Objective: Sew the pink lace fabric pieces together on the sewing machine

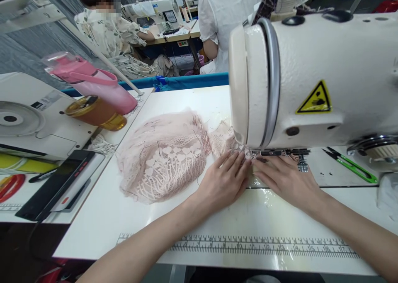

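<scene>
fabric [174,158] lies on table [93,233], left of sewing machine [311,67]

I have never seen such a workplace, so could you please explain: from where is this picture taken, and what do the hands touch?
A camera on the person's head took it, looking forward and down. The white body is a sewing machine. The bare left hand and right hand lie flattened near its head, the left on pink lace fabric; what the right touches is partly hidden. More fabric lies bunched on the white table; green snips lie to the right.

Warn sign [315,98] on mach [367,67], ruler nos [268,247]
</scene>
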Motion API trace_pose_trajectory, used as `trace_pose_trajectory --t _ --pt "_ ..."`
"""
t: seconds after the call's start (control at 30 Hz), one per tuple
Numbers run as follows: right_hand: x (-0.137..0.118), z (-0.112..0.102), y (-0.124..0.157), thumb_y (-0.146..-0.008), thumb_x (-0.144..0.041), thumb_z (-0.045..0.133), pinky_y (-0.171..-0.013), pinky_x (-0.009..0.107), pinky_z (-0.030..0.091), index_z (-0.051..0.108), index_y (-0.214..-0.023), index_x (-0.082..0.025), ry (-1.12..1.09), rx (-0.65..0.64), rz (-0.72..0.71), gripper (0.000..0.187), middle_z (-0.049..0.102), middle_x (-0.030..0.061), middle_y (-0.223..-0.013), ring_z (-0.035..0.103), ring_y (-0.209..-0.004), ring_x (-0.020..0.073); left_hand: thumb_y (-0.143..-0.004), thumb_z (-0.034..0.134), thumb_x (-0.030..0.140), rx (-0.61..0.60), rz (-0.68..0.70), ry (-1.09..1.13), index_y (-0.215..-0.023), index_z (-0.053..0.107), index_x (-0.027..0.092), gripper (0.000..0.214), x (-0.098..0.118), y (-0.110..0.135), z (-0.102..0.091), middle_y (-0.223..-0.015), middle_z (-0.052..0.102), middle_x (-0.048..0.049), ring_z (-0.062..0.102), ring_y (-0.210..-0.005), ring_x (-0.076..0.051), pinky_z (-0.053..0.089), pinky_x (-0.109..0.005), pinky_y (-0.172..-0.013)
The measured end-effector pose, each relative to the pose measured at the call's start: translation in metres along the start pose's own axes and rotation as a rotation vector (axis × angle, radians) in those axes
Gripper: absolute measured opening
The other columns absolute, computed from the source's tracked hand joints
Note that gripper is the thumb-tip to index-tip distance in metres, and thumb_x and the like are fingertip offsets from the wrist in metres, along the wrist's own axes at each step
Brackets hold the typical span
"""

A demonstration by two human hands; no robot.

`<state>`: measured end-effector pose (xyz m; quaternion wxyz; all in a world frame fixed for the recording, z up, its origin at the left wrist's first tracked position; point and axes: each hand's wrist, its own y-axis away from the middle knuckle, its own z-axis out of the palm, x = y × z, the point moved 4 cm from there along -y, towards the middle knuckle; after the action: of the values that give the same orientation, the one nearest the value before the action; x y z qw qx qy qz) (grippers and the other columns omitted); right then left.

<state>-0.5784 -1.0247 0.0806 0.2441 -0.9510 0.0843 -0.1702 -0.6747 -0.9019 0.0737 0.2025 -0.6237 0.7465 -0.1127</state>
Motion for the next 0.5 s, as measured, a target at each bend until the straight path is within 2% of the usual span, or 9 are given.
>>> trace_pose_trajectory --t 0.2,0.5 --pt "-0.0004 0.0008 0.0004 -0.096 -0.032 0.048 -0.081 0.031 0.035 0.068 -0.105 -0.021 -0.057 -0.012 -0.003 0.025 0.069 0.0035 -0.103 0.056 -0.081 0.0147 -0.097 0.046 0.028 0.027 -0.008 -0.023 -0.119 0.062 0.009 0.034 0.0017 0.0002 0.0004 -0.121 0.065 -0.0118 0.061 -0.114 -0.024 0.048 -0.039 -0.100" --pt "-0.0030 0.0025 -0.0009 -0.097 -0.032 0.045 -0.081 0.034 0.034 0.066 -0.112 -0.020 -0.004 -0.040 -0.013 0.028 0.069 0.0046 -0.104 0.055 -0.081 0.0166 -0.097 0.045 0.029 0.021 -0.035 -0.062 -0.119 0.062 0.008 0.035 0.0021 0.0007 0.0057 -0.123 0.063 -0.0139 0.060 -0.116 -0.026 0.047 -0.039 -0.099"
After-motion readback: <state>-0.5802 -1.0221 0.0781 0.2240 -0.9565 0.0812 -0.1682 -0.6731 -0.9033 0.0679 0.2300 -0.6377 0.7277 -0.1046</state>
